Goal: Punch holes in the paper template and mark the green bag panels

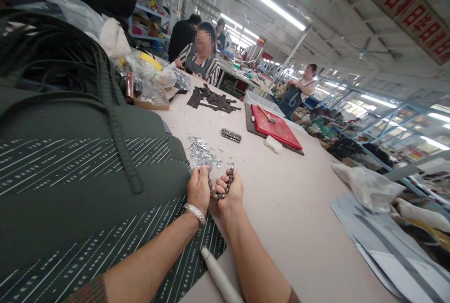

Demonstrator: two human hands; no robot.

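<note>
My left hand [198, 189], with a bracelet at its wrist, is closed on one end of a dark metallic chain-like strand [220, 196]. The other end is in my closed right hand [231, 188], and the strand sags in a U between them. What small metal parts make it up is hard to tell. Just beyond my fingers lies a loose heap of small shiny silver discs [203, 152]. Farther back sits a compact block of similar dark metal strands [231, 135]. Dark green panels [154, 176] with printed lettering lie beside my left hand.
Dark strips [213, 99] lie at the table's far end. A red board [277, 129] carries a hammer [266, 114], with a white block [273, 144] beside it. A pale cone [221, 275] lies near my forearms. Straps [119, 144] cover the left; grey-white sheets [383, 247] lie right. Co-workers are beyond.
</note>
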